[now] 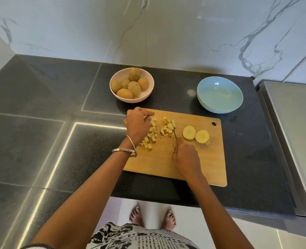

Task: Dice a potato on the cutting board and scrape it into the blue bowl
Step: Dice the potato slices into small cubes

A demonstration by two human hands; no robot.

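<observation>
The right hand (pixel 185 159) grips a knife (pixel 175 135) over the cutting board (pixel 193 168), while the left hand (pixel 137 124), fingers curled, apparently steadies potato cubes (pixel 153 131) just beside it, the blue bowl (pixel 219 94) waiting beyond.

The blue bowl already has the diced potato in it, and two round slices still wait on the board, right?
Not quite. The head view shows the blue bowl empty; the diced potato still lies on the board, between the hands. Two round slices do wait on the board.
</observation>
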